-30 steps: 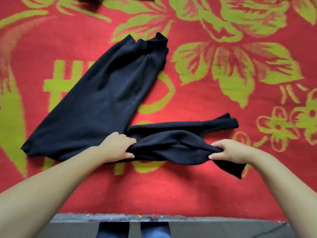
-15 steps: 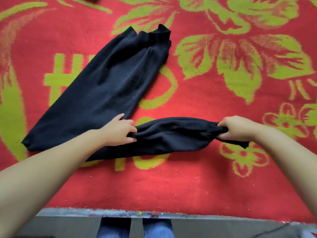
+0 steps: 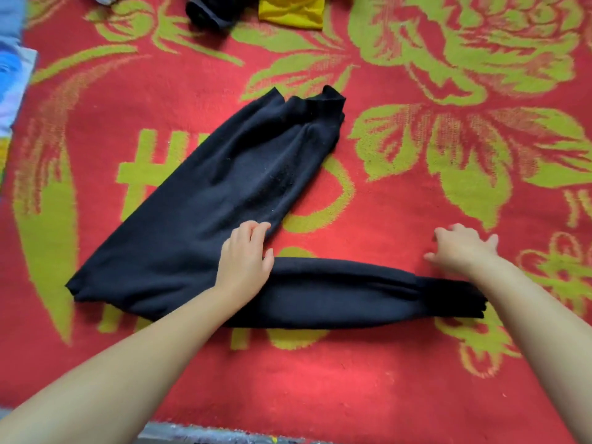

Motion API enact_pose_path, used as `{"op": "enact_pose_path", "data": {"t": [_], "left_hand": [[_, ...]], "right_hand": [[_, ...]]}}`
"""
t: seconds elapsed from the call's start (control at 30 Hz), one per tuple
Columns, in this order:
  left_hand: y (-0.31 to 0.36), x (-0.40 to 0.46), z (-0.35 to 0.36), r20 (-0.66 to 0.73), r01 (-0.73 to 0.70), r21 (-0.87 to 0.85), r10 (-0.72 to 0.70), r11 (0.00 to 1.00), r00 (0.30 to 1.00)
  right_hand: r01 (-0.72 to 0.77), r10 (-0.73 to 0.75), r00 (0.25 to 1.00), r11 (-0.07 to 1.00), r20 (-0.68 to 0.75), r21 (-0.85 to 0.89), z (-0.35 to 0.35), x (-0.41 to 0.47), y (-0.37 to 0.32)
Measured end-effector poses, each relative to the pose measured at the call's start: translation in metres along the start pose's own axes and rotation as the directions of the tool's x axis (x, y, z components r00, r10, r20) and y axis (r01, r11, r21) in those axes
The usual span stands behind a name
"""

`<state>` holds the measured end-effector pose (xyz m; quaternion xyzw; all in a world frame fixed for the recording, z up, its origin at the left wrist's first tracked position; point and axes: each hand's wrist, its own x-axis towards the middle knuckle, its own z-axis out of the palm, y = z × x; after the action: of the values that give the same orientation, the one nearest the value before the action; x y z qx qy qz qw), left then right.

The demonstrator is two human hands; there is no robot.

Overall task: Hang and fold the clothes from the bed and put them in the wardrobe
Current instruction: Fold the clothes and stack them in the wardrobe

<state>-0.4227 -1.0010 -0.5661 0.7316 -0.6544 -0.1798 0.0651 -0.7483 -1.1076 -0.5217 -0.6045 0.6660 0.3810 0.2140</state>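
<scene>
Lying flat on the red blanket (image 3: pixel 368 379), black trousers (image 3: pixel 224 193) spread in a V.

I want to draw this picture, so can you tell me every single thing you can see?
black garment: 1, black, spread across the middle of the blanket, one long part stretched out to the right
blanket: 1, red with yellow-green flowers, under everything
yellow cloth: 1, yellow, top edge
dark cloth: 1, black, top edge, left of the yellow cloth
pale blue thing: 1, blue and white, left edge, too cut off to name
left hand: 1, resting flat on the black garment
right hand: 1, fingers spread above the blanket, holding nothing
</scene>
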Motion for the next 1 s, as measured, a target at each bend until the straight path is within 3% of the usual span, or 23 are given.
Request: {"op": "enact_pose_path", "data": {"t": [0.07, 0.13, 0.2, 0.3, 0.37, 0.47, 0.53, 0.63, 0.77, 0.83, 0.93, 1.0], "left_hand": [[-0.005, 0.016, -0.001, 0.017, 0.055, 0.048, -0.056, 0.997, 0.998], [-0.007, 0.031, 0.004, 0.123, 0.099, 0.186, -0.123, 0.978, 0.985], [-0.007, 0.041, 0.013, 0.120, 0.091, 0.290, -0.130, 0.953, 0.984], [-0.011, 0.044, 0.012, 0.086, 0.176, 0.068, -0.181, 0.982, 0.980], [-0.022, 0.037, 0.010, 0.049, 0.206, -0.192, -0.200, 0.960, 0.979], [-0.038, 0.026, -0.004, -0.106, 0.222, -0.509, -0.316, 0.832, 0.943], [-0.044, 0.025, -0.014, -0.168, 0.222, -0.624, -0.406, 0.750, 0.898], [-0.044, 0.027, -0.023, -0.222, 0.175, -0.683, -0.430, 0.709, 0.875], [-0.030, 0.019, -0.014, -0.248, 0.048, -0.592, -0.239, 0.805, 0.939], [-0.026, 0.019, -0.002, -0.221, -0.010, -0.459, -0.103, 0.889, 0.970], [-0.024, 0.026, 0.020, -0.105, -0.031, -0.088, 0.021, 0.996, 0.994], [-0.020, 0.028, 0.024, 0.060, -0.024, 0.147, 0.016, 0.989, 0.998]], "right_hand": [[0.208, -0.163, 0.971, 0.938, -0.176, 0.278, -0.033, 0.017, -0.033], [0.336, -0.228, 0.940, 0.757, -0.255, 0.560, -0.067, 0.038, -0.077], [0.355, -0.175, 0.935, 0.533, -0.310, 0.768, -0.091, 0.060, -0.122], [0.356, -0.081, 0.934, 0.321, -0.349, 0.878, -0.117, 0.083, -0.172], [0.349, -0.042, 0.931, 0.384, -0.361, 0.855, -0.131, 0.092, -0.191], [0.300, -0.011, 0.914, 0.692, -0.406, 0.656, -0.154, 0.096, -0.204], [0.330, -0.053, 0.880, 0.784, -0.473, 0.526, -0.175, 0.086, -0.215], [0.440, -0.159, 0.787, 0.822, -0.596, 0.361, -0.211, 0.062, -0.240], [0.565, -0.199, 0.671, 0.761, -0.715, 0.319, -0.235, 0.050, -0.250], [0.572, -0.153, 0.659, 0.737, -0.736, 0.359, -0.228, 0.059, -0.240], [0.514, -0.015, 0.747, 0.647, -0.664, 0.563, -0.195, 0.088, -0.213], [0.395, 0.065, 0.889, 0.393, -0.453, 0.831, -0.171, 0.102, -0.198]]}}
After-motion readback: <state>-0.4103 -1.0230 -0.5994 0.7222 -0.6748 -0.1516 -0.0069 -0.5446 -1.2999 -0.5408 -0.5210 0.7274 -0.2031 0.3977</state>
